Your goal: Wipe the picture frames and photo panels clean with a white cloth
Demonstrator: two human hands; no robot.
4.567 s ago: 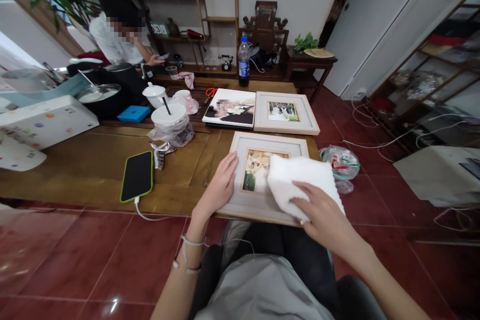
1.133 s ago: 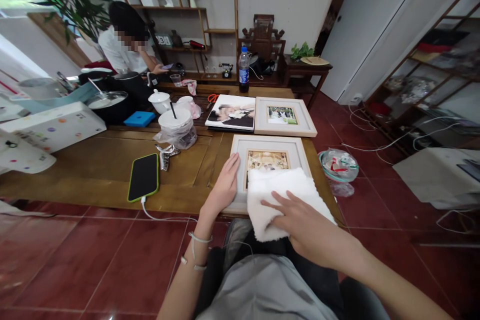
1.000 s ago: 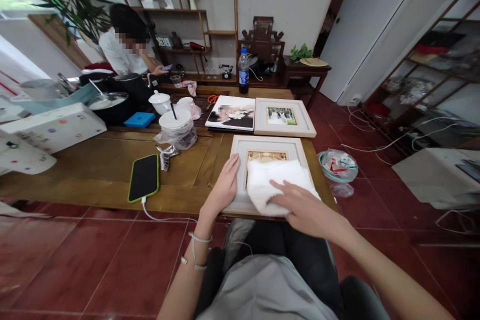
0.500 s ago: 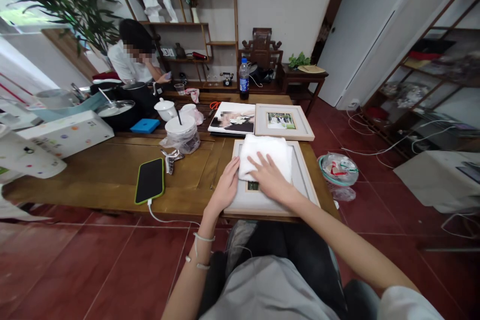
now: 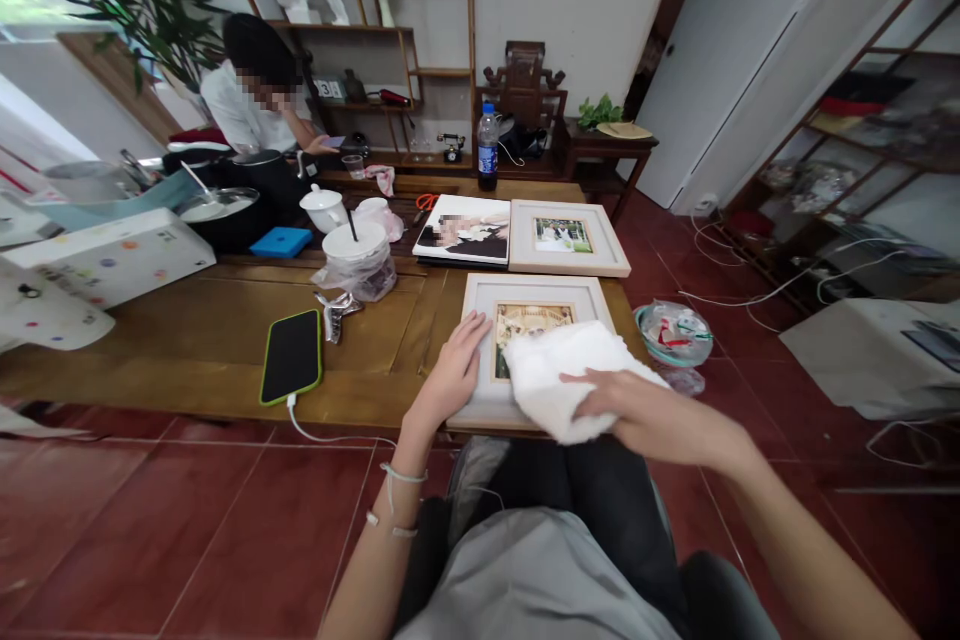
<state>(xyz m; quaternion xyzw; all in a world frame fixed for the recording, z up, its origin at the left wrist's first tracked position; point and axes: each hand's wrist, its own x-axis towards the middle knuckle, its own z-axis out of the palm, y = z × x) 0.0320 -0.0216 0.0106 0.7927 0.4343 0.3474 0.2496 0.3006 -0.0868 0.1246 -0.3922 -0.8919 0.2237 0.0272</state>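
Observation:
A light wooden picture frame [image 5: 480, 292] with a pale mat and a small photo lies flat at the table's front edge. Along its left side rests my left hand [image 5: 457, 370], fingers stretched out and touching the frame. My right hand [image 5: 622, 405] grips a folded white towel [image 5: 570, 365], fingers curled over its near side. The towel covers the lower right of the frame and part of the photo. Behind it lie a second framed photo [image 5: 611, 242] and a flat photo print or album [image 5: 459, 232].
A phone [image 5: 291, 357] on a cable, a lidded cup [image 5: 356, 255] in plastic, a white teapot [image 5: 324, 210], a blue box [image 5: 281, 241] and a bottle [image 5: 487, 145] stand on the table. Another person [image 5: 259, 95] sits at the far left. A basket [image 5: 675, 335] is on the right.
My right hand has drawn the white towel from the frame's upper middle toward me and to the right, uncovering much of the photo. My left hand stays at the frame's left side.

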